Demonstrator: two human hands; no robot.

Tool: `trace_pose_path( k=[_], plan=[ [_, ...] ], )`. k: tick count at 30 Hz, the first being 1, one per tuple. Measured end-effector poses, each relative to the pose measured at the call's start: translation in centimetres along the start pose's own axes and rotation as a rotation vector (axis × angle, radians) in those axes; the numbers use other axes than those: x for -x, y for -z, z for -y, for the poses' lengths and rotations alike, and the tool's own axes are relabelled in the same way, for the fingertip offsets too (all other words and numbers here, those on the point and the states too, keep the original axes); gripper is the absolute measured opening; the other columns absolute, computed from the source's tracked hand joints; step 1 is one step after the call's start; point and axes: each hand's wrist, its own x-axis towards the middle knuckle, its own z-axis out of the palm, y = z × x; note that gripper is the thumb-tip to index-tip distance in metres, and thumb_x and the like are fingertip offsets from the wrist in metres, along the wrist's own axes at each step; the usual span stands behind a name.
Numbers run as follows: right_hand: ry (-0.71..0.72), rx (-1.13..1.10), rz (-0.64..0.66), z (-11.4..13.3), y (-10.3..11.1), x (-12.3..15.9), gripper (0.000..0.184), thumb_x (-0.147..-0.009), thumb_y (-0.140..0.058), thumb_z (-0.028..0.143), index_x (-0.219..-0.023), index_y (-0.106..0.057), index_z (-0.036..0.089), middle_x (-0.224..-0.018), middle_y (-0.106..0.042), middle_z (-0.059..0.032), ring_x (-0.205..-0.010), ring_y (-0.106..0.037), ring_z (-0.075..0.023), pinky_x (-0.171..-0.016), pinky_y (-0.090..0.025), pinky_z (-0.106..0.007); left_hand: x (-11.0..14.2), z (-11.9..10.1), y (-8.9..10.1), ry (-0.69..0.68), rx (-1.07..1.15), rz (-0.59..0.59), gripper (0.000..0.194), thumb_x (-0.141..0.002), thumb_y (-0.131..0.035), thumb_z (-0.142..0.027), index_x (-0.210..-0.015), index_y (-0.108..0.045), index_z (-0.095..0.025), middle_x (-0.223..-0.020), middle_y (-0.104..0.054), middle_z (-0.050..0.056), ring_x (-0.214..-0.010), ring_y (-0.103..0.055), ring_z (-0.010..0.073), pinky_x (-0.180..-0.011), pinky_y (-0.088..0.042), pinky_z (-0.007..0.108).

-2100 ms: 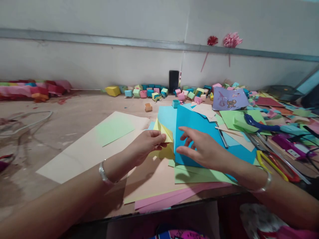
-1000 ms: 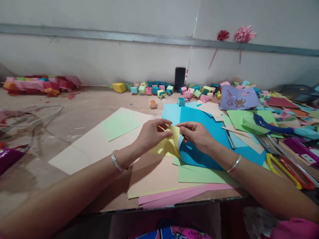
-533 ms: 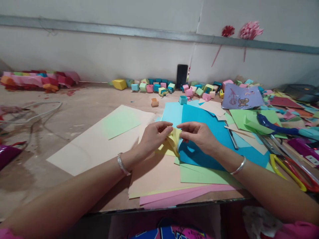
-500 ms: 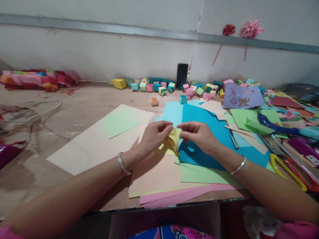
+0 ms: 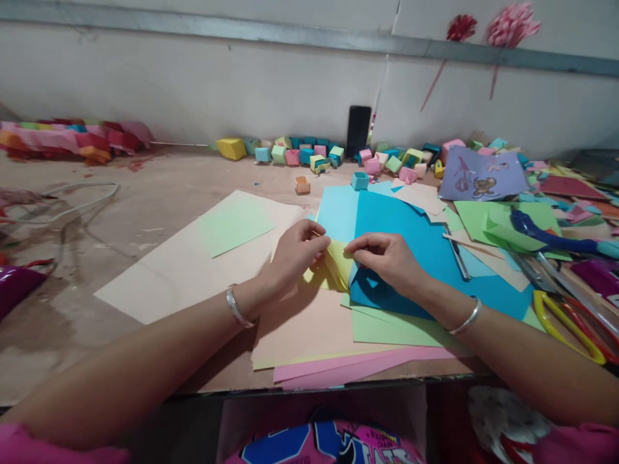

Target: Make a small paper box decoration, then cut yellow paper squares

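Note:
A small folded piece of yellow paper (image 5: 340,263) stands between my two hands, above the stack of coloured sheets. My left hand (image 5: 300,252) pinches its left side between thumb and fingers. On the other side, my right hand (image 5: 384,259) closes thumb and forefinger at its upper right edge. Part of the fold is hidden behind my fingers. Below lie a bright blue sheet (image 5: 401,222), a peach sheet (image 5: 300,328) and a green sheet (image 5: 401,327).
Left of the stack lies a cream sheet (image 5: 145,277) with a green piece (image 5: 236,224) on it. Several small paper boxes (image 5: 278,153) line the wall beside a phone (image 5: 358,131). A cutter knife (image 5: 459,258) and yellow-handled scissors (image 5: 546,322) lie at the right.
My hands have moved slightly apart, and the yellow paper shows more between them. The whole view has tilted down a little.

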Motion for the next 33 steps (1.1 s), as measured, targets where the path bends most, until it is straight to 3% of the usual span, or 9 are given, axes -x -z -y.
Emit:
trace_pose_path(
  k=[3,6,12,19,23,29,33],
  plan=[
    [-0.013,0.024,-0.040,-0.1,0.1,0.1,0.015,-0.070,-0.061,0.023,-0.075,-0.074,0.017,-0.066,-0.066,-0.0015,-0.055,-0.047,-0.0106,-0.051,-0.035,-0.026,-0.3,0.1,0.2,0.028,0.025,-0.024,0.031,-0.063,-0.057,-0.009,-0.093,-0.055,-0.018,-0.056,-0.046,-0.007,-0.047,-0.043,0.0092,-0.043,-0.033,0.022],
    [-0.043,0.033,-0.080,-0.1,0.2,0.1,0.015,-0.070,-0.060,0.023,-0.074,-0.073,0.018,-0.064,-0.064,-0.0011,-0.055,-0.046,-0.0109,-0.050,-0.035,-0.026,-0.4,0.0,0.5,0.053,0.015,-0.036,0.037,-0.060,-0.054,-0.006,-0.095,-0.052,-0.019,-0.051,-0.041,-0.009,-0.044,-0.040,0.0094,-0.041,-0.027,0.022],
    [-0.082,-0.021,-0.172,-0.5,0.3,-0.1,0.015,-0.069,-0.058,0.021,-0.072,-0.072,0.020,-0.069,-0.064,-0.0009,-0.057,-0.048,-0.0111,-0.054,-0.039,-0.027,-0.5,-0.4,0.5,0.037,-0.079,-0.011,0.023,-0.074,-0.056,-0.008,-0.095,-0.052,-0.018,-0.050,-0.041,-0.009,-0.041,-0.039,0.0086,-0.040,-0.025,0.022],
    [-0.055,-0.053,-0.354,-0.9,0.7,-0.3,0.017,-0.070,-0.052,0.021,-0.075,-0.069,0.020,-0.061,-0.054,0.0009,-0.052,-0.041,-0.0117,-0.048,-0.034,-0.027,-0.7,0.2,0.4,0.024,-0.148,-0.039,0.012,-0.081,-0.059,-0.017,-0.093,-0.056,-0.020,-0.064,-0.053,-0.003,-0.054,-0.050,0.0105,-0.047,-0.031,0.022],
    [-0.051,-0.100,-0.460,-0.8,1.3,-0.7,0.018,-0.068,-0.050,0.018,-0.075,-0.067,0.020,-0.063,-0.053,0.0007,-0.051,-0.036,-0.0103,-0.046,-0.030,-0.026,-0.9,0.5,0.6,0.017,-0.062,-0.004,0.007,-0.082,-0.060,-0.018,-0.088,-0.057,-0.020,-0.065,-0.055,-0.003,-0.054,-0.051,0.0107,-0.048,-0.032,0.022],
    [-0.096,-0.133,-0.472,-0.9,1.4,-1.0,0.019,-0.064,-0.050,0.016,-0.072,-0.067,0.020,-0.067,-0.056,-0.0008,-0.052,-0.036,-0.0104,-0.047,-0.030,-0.026,-1.0,0.8,0.5,0.037,0.089,0.123,0.013,-0.086,-0.064,-0.032,-0.085,-0.061,-0.019,-0.073,-0.062,0.001,-0.055,-0.053,0.0101,-0.048,-0.035,0.022],
    [-0.106,-0.111,-0.457,-0.9,1.3,-1.0,0.018,-0.066,-0.050,0.017,-0.074,-0.066,0.020,-0.064,-0.053,-0.0001,-0.051,-0.035,-0.0106,-0.047,-0.030,-0.027,-1.0,1.0,0.5,0.023,0.109,0.124,0.015,-0.084,-0.067,-0.033,-0.086,-0.063,-0.019,-0.074,-0.064,0.002,-0.061,-0.057,0.0122,-0.052,-0.041,0.023]
  ],
)
